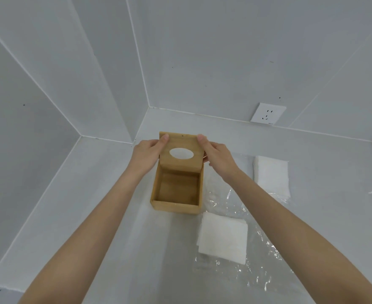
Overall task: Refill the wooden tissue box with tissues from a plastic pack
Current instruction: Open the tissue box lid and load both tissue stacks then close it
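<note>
Both hands pinch the lid point(181, 152), left hand point(146, 155) and right hand point(219, 157) at opposite edges, tilted above the open wooden box point(176, 189) on the counter point(106, 216). Tissues point(223, 236) lie beside it, apparently on clear plastic point(257, 260).

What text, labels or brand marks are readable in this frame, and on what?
None readable.
Wooden tissue box and its lid: bare wood, no print.
Clear plastic wrap: no print visible.
Two tissue stacks: plain white.
Wall socket: only pin slots; one small dark mark, too small to read.
</note>
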Demonstrator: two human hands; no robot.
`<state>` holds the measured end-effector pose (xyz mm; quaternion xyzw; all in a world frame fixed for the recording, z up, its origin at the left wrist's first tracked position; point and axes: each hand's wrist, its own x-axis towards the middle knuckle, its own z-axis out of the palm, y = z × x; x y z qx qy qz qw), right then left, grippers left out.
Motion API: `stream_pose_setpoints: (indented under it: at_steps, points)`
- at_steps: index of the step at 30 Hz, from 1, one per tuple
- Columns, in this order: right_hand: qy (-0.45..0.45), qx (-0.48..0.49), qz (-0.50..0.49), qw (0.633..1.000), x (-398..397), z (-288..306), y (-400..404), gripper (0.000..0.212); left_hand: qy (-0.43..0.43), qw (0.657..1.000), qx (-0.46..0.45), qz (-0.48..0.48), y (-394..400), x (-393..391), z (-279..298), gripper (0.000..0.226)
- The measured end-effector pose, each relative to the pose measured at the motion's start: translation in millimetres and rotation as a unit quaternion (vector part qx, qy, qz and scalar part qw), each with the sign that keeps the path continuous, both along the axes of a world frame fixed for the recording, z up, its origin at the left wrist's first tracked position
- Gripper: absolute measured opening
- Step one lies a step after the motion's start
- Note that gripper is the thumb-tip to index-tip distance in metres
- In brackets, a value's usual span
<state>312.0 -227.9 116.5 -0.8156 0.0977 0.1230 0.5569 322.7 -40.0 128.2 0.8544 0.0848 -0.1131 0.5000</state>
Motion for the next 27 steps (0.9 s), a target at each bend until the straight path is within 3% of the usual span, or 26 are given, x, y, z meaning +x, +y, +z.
stream_pose_setpoints:
  at_steps: [4,7,9,13,16,20,27]
  points:
    - [0.015,0.039,0.007,0.999,-18,9,-13,0.042,-0.030,0.998,0.051,0.020,-9,-17,3,0.048]
    - [0.006,0.040,-0.005,0.999,-43,5,-38,0.019,-0.202,0.976,0.072,0.040,-26,-50,12,0.037]
    - [0.012,0.014,0.001,1.000,-66,-1,-56,0.012,-0.260,0.962,0.065,-0.045,-41,-73,12,0.022]
    - [0.050,-0.126,0.067,0.989,-110,-24,-82,0.014,-0.205,0.936,0.063,-0.278,-72,-103,-16,0.016]
    - [0.072,-0.216,0.091,0.969,-127,-44,-89,0.029,-0.124,0.910,0.118,-0.377,-91,-114,-45,0.029]
    - [0.091,-0.284,0.129,0.946,-135,-63,-86,0.054,-0.090,0.878,0.216,-0.418,-109,-126,-75,0.038]
    - [0.092,-0.323,0.169,0.926,-135,-74,-86,0.052,-0.069,0.845,0.309,-0.431,-117,-120,-99,0.034]
